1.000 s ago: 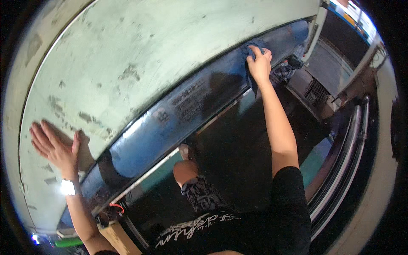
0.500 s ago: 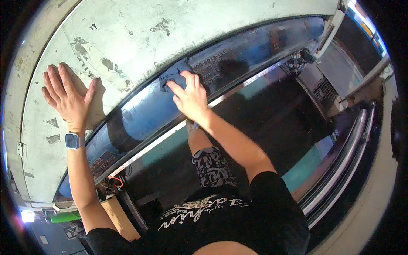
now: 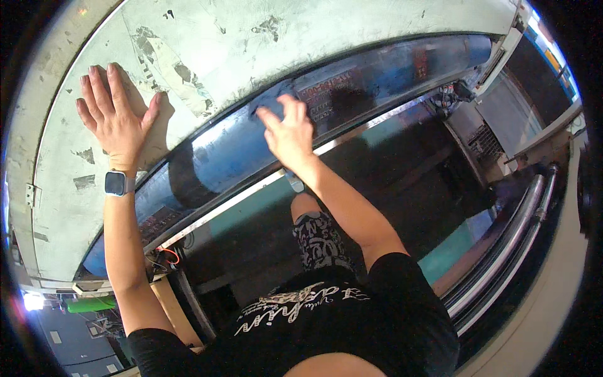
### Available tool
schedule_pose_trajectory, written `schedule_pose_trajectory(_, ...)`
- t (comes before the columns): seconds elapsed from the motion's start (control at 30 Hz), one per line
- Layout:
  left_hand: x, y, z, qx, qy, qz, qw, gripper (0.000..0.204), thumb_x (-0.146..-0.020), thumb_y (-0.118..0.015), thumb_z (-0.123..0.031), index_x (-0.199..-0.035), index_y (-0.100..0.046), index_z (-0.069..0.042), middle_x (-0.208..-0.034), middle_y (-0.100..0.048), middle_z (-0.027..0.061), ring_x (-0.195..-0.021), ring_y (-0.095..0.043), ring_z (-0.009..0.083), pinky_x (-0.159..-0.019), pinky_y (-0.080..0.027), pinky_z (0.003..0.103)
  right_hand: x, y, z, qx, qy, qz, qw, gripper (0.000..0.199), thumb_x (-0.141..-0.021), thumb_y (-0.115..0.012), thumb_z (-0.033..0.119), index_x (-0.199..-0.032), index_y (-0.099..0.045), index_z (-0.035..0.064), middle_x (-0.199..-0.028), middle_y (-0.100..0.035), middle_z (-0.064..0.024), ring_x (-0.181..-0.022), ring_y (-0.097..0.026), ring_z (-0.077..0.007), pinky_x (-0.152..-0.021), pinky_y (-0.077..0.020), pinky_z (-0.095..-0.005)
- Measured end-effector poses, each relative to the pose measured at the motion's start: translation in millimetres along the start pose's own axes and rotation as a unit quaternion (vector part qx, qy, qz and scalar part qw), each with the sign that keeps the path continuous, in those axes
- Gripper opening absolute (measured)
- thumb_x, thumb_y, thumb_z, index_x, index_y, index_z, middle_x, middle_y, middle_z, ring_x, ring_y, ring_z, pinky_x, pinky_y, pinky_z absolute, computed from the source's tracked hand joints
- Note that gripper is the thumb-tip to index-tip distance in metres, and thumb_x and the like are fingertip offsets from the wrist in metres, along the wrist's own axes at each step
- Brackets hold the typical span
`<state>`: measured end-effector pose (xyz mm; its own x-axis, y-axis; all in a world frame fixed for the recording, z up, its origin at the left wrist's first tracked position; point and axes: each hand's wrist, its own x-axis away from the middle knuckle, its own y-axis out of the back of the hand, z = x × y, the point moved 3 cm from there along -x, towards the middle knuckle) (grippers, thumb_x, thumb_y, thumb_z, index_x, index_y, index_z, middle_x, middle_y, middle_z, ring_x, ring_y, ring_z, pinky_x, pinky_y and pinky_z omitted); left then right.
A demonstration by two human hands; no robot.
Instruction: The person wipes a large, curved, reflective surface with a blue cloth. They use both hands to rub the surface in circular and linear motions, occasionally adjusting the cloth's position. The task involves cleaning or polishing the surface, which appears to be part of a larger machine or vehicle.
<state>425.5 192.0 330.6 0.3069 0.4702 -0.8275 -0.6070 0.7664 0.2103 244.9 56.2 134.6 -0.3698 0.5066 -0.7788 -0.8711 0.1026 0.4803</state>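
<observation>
Your right hand [image 3: 287,132] has swept leftward along the blue roller [image 3: 251,147] since a second ago, carrying the blue cloth [image 3: 271,100] from the roller's far right end toward its middle, while your left hand [image 3: 116,116] has crept up the pale scuffed panel [image 3: 251,44] above the roller. The cloth should handle as soft, light and limp, so bunch it under your palm and fingertips. It lies just above your right grip, fingers closed loosely over it; your left grip is spread flat, empty.
</observation>
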Motion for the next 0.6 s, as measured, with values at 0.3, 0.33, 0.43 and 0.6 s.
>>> schedule_pose_trajectory(0.3,3.3,8.2,2.5,-0.012,-0.015,0.008,1.000,0.086,-0.077,-0.055,-0.062,-0.139,-0.033,-0.007,-0.145,-0.026,0.0163,-0.137,-0.019,0.0314,-0.109,-0.010,0.047,-38.5,63.5,-129.4,0.094,-0.019,-0.102,0.990,0.048,-0.063,-0.072,0.013,-0.108,-0.057,0.0224,-0.112,-0.050,-0.0190,-0.099,-0.050,-0.0385,-0.081,-0.0468,-0.0449)
schedule_pose_trajectory(0.33,2.6,6.7,4.1,-0.021,-0.010,0.009,1.000,0.086,-0.076,-0.054,-0.063,-0.138,-0.034,-0.007,-0.145,-0.026,0.0168,-0.137,-0.019,0.0315,-0.110,-0.009,0.046,-36.7,57.6,-123.2,0.097,-0.041,-0.119,0.987,0.047,-0.065,-0.071,0.014,-0.108,-0.056,0.0218,-0.111,-0.050,-0.0189,-0.099,-0.050,-0.0380,-0.081,-0.0469,-0.0447)
schedule_pose_trajectory(0.43,2.9,1.4,2.0,-0.028,-0.002,0.016,0.999,0.086,-0.076,-0.053,-0.066,-0.136,-0.037,-0.006,-0.144,-0.027,0.0182,-0.136,-0.019,0.0320,-0.110,-0.005,0.045,-22.9,15.2,-62.6,-0.022,-0.190,-0.097,0.977,0.042,-0.070,-0.069,0.017,-0.110,-0.055,0.0203,-0.111,-0.048,-0.0178,-0.101,-0.049,-0.0362,-0.081,-0.0471,-0.0443)
schedule_pose_trajectory(0.6,2.9,0.5,3.2,-0.022,-0.022,0.008,0.999,0.086,-0.077,-0.053,-0.064,-0.138,-0.035,-0.006,-0.145,-0.026,0.0180,-0.136,-0.019,0.0331,-0.110,-0.009,0.046,14.7,-28.6,33.4,-0.059,0.110,0.065,0.990,0.033,-0.071,-0.067,0.023,-0.103,-0.061,0.0188,-0.111,-0.048,-0.0155,-0.098,-0.050,-0.0322,-0.077,-0.0492,-0.0396)
